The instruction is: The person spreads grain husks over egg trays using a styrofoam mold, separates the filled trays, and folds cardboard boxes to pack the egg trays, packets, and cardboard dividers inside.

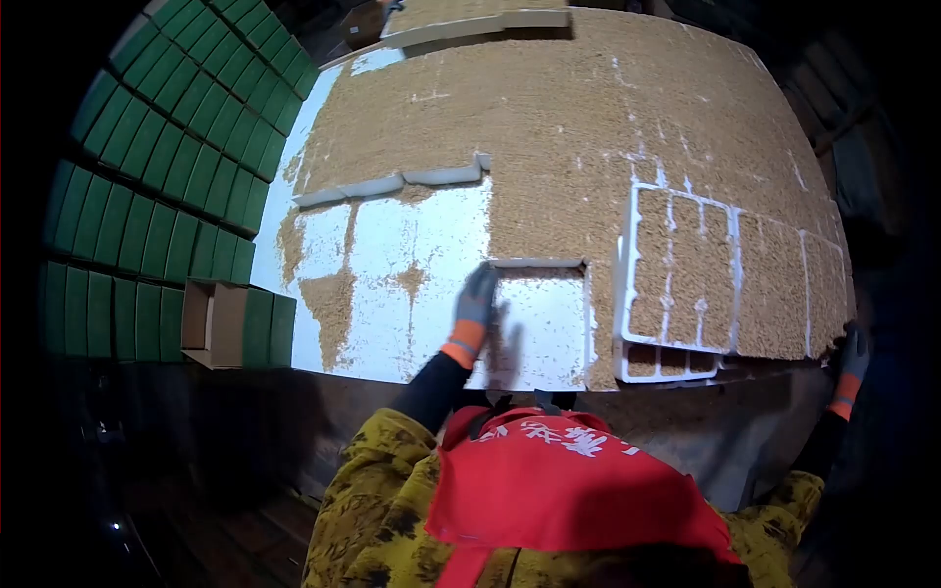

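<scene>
My left hand (475, 309), in a grey glove with an orange cuff, is at the left side of a bare white rectangle (541, 328) on the table, beside the edge of the grain-like brown material (549, 220). Its fingers point away from me; whether they hold anything is hidden. At the far right, my right hand (853, 363), gloved alike, is by the near right corner of the filled white trays (730, 279). Its fingers are dark and partly lost in shadow. Another divided tray (671, 363) shows beneath the nearest one.
Green boxes (167, 147) stand stacked in rows on the left, with an open brown carton (214, 323) at their near end. White strips (392, 183) border the brown layer at mid-left. A board-like piece (475, 29) lies at the far edge.
</scene>
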### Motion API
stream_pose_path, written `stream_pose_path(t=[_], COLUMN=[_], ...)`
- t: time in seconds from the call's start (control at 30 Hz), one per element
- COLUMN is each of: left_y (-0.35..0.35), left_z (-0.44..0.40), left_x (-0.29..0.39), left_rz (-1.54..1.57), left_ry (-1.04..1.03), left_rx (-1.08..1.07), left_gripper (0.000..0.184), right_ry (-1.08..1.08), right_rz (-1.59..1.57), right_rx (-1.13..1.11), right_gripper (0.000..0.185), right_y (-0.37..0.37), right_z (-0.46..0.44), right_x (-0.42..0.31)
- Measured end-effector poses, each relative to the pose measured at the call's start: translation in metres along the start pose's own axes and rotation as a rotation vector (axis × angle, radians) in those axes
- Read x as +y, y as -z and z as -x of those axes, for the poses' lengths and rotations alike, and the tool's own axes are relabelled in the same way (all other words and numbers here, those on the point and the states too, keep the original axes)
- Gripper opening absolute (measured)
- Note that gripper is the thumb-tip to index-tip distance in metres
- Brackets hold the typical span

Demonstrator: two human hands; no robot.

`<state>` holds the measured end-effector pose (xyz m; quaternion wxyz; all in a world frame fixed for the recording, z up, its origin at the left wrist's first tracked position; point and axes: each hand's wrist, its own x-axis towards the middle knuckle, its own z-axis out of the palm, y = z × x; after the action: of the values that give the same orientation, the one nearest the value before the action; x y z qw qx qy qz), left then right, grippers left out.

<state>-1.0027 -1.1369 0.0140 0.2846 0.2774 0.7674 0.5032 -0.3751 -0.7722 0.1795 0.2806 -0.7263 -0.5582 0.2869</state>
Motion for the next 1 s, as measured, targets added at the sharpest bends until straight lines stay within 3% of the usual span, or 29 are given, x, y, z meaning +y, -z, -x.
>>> stream_pose_path(t=[0.07, 0.1, 0.13, 0.27, 0.33, 0.4, 0.43, 0.5, 0.53, 0.57, 0.6, 0.63, 0.7, 0.73, 0.77, 0.8, 0.83, 0.9, 0.93, 0.97, 1.0], left_y=[0.079, 0.114, 0.157, 0.328, 0.410, 0.456, 0.475, 0.500, 0.509, 0.529, 0.547, 0.531, 0.525, 0.526, 0.522, 0.527, 0.535, 0.506, 0.508, 0.501, 0.506], left_z=[-0.022, -0.031, -0.044, -0.133, -0.195, -0.239, -0.261, -0.299, -0.314, -0.335, -0.356, -0.343, -0.357, -0.364, -0.350, -0.348, -0.350, -0.346, -0.352, -0.345, -0.346], left_x=[-0.034, -0.039, -0.053, -0.149, -0.181, -0.192, -0.196, -0.199, -0.199, -0.233, -0.265, -0.182, -0.183, -0.193, -0.208, -0.209, -0.202, -0.148, -0.159, -0.168, -0.173], left_rz=[0.099, 0.256, 0.189, -0.197, -0.244, -0.348, -0.370, -0.348, -0.338, -0.607, -0.865, -0.035, 0.158, 0.279, -0.188, -0.356, -0.521, 0.656, 0.587, 0.117, 0.216], left_ry=[0.099, 0.130, 0.131, -0.058, 0.002, 0.112, 0.144, 0.193, 0.180, 0.033, -0.142, 0.297, 0.265, 0.208, -0.221, -0.359, -0.498, 0.161, 0.273, -0.023, 0.064], left_rx=[0.172, 0.294, 0.309, 0.419, 0.451, 0.491, 0.537, 0.620, 0.628, 0.504, 0.415, 0.244, 0.339, 0.389, 0.350, 0.294, 0.240, 0.376, 0.386, 0.315, 0.287], left_gripper=[0.049, 0.043, 0.044, 0.049, 0.052, 0.061, 0.057, 0.053, 0.054, 0.058, 0.073, 0.054, 0.053, 0.054, 0.060, 0.060, 0.061, 0.059, 0.053, 0.048, 0.046], right_ry=[0.183, 0.218, 0.279, 0.172, -0.019, -0.263, -0.526, -0.565, -0.476, -0.392, -0.496, -0.445, -0.341, -0.368, 0.077, 0.505, 0.531, 0.579, 0.475, 0.370, 0.300], right_rz=[-0.344, -0.422, -0.479, -0.689, -0.774, -0.838, -0.771, -0.843, -0.829, -0.813, -0.795, -0.755, -0.665, -0.651, -0.456, -0.234, -0.239, -0.251, -0.274, -0.298, -0.365], right_rx=[-0.137, -0.386, -0.475, -1.179, -1.295, -1.159, -1.118, -0.875, -0.822, -0.764, -0.619, -0.579, -0.498, -0.533, -0.486, -0.427, -0.485, -0.606, -0.636, -0.666, -0.698], right_gripper=[0.042, 0.040, 0.041, 0.046, 0.049, 0.052, 0.054, 0.045, 0.045, 0.046, 0.047, 0.046, 0.044, 0.053, 0.056, 0.061, 0.064, 0.075, 0.075, 0.075, 0.075], right_y=[-0.056, -0.088, -0.131, -0.303, -0.401, -0.501, -0.542, -0.639, -0.681, -0.707, -0.706, -0.703, -0.697, -0.694, -0.690, -0.688, -0.697, -0.714, -0.725, -0.734, -0.740], right_z=[0.073, 0.123, 0.168, 0.293, 0.330, 0.346, 0.343, 0.322, 0.304, 0.293, 0.303, 0.307, 0.312, 0.309, 0.305, 0.301, 0.297, 0.290, 0.290, 0.291, 0.291], right_x=[-0.100, -0.164, -0.207, -0.313, -0.338, -0.351, -0.358, -0.348, -0.337, -0.329, -0.351, -0.362, -0.375, -0.377, -0.368, -0.353, -0.342, -0.320, -0.315, -0.315, -0.313])
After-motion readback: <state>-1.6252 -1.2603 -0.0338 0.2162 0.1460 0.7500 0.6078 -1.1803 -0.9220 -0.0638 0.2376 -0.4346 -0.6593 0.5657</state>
